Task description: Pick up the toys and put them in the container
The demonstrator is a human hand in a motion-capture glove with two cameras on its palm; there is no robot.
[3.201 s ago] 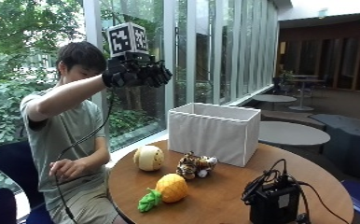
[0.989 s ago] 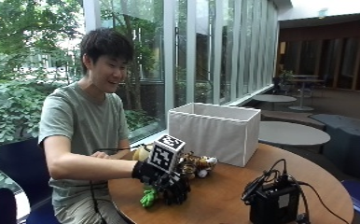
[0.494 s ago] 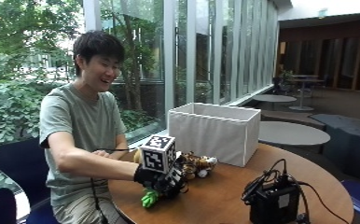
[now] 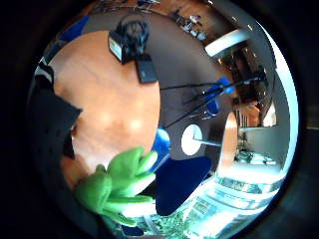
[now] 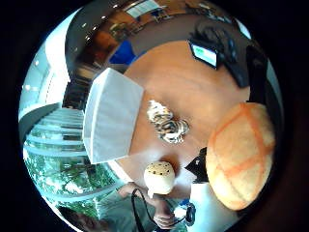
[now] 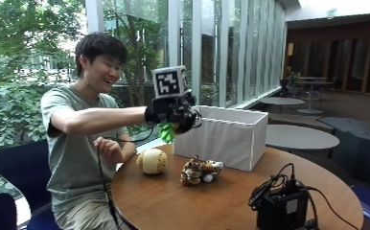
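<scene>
The gloved right hand (image 6: 172,112), fingers curled round the orange toy (image 5: 240,154), carries it aloft beside the white container (image 6: 226,136); next, over its opening and release.

Daylight entered through the tall glass wall (image 6: 236,48) behind the person and lit the scene evenly and brightly. The far interior stayed dim by comparison. The round wooden table (image 6: 191,201) carried a soft sheen with faint, short shadows under the items on it. Both palm views showed strong fisheye bending toward the rim, bounded by a black surround. Glazing appeared overexposed near the rims. The orange plush toy (image 5: 240,154) and its green leaf (image 4: 117,186), close to the lenses, rendered soft
</scene>
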